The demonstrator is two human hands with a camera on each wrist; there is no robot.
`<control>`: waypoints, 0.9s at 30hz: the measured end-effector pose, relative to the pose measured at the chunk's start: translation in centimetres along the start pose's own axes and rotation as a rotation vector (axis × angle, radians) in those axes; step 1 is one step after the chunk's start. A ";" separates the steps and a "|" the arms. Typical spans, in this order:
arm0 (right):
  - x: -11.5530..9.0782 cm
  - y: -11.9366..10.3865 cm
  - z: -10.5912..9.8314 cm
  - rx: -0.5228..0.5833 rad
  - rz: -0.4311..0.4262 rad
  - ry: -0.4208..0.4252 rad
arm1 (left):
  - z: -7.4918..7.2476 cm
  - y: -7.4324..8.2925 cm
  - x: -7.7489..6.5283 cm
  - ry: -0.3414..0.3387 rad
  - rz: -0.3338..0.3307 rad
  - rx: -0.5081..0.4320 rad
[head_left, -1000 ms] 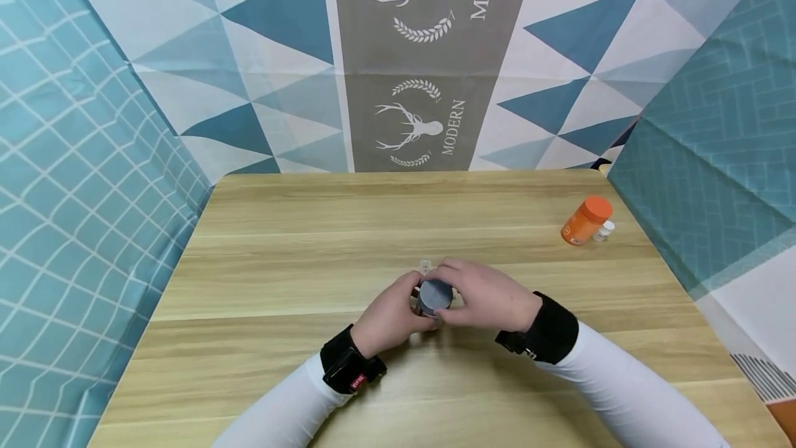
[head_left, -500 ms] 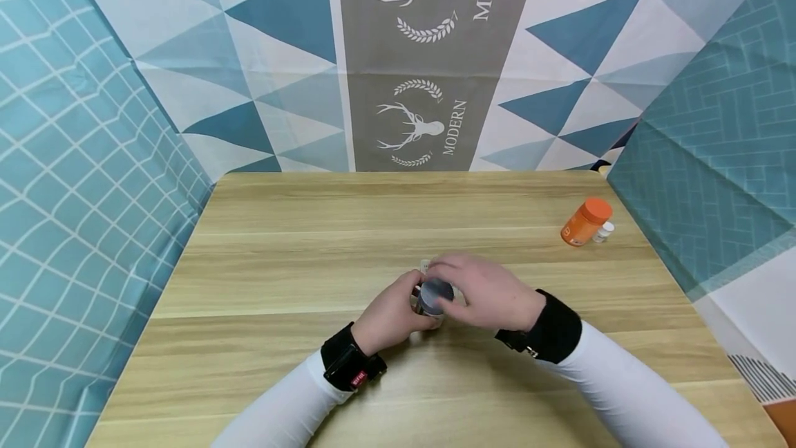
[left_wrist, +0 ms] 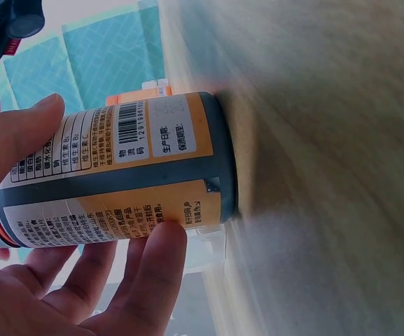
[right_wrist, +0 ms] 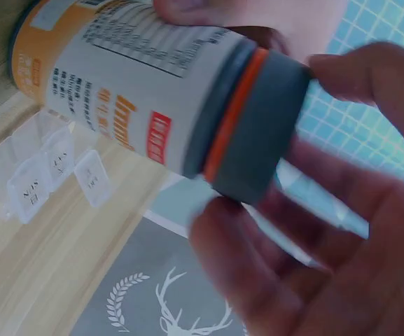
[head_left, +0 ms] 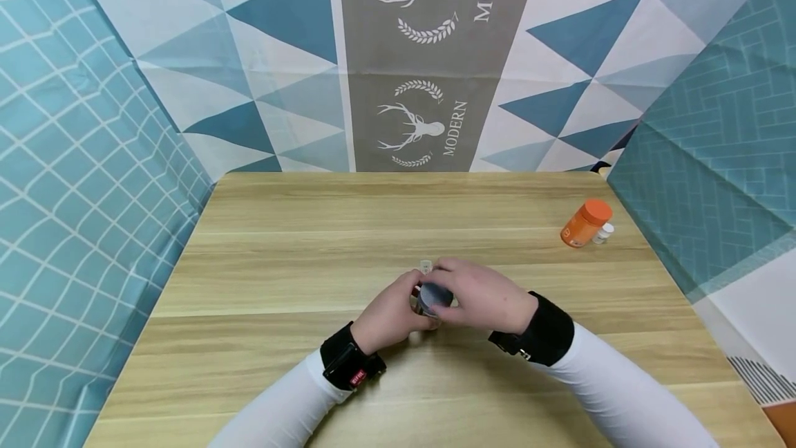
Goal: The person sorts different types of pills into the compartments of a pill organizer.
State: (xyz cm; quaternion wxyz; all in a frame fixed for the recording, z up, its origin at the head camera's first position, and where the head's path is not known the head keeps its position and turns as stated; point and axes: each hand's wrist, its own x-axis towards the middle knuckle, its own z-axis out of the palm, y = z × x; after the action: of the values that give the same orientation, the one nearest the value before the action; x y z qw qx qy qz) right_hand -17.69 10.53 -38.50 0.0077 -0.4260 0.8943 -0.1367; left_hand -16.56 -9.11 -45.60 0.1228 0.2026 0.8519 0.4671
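An upright supplement bottle [left_wrist: 117, 168] with an orange and white label and dark grey base stands on the table, held around its body by my left hand [head_left: 388, 313]. The thumb and fingers of my right hand [head_left: 485, 296] grip the sides of its dark grey screw cap [right_wrist: 265, 126]. An orange ring shows just under the cap. Close behind the bottle lies a clear pill organizer [right_wrist: 30, 164] with day letters on its lids; one lid [right_wrist: 93, 178] sticks out to the side. In the head view the hands hide most of the bottle and organizer.
On the wooden table [head_left: 298, 240], an orange bottle [head_left: 581, 225] with an orange lid stands at the back right. A small white bottle [head_left: 602, 234] is right beside it. Patterned cloths [head_left: 410, 54] hang behind the table and at both sides.
My right hand's fingers loosen and lift a little off the cap half a second ago, then close around its sides again. My left hand and the bottle stay in place.
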 end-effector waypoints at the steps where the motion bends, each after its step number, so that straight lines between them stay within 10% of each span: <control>1: 0.1 -0.1 0.3 -0.014 0.045 0.023 | 0.0 0.0 0.0 0.000 -0.002 -0.003; 9: 0.8 -0.6 1.8 -0.118 0.290 0.160 | 0.0 -0.2 0.1 -0.002 0.012 -0.030; 18: -0.2 0.0 -1.4 0.037 -0.166 -0.082 | -0.3 -0.1 0.1 -0.025 -0.012 -0.027; 27: -0.1 0.2 -0.7 0.044 -0.031 -0.095 | -0.2 -0.1 0.2 -0.017 -0.003 0.007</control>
State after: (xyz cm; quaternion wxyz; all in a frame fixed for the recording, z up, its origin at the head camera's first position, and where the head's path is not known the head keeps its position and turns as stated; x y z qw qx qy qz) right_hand -17.91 10.90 -37.85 0.0575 -0.4455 0.8830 -0.1361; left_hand -16.85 -9.24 -45.61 0.1300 0.2058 0.8528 0.4620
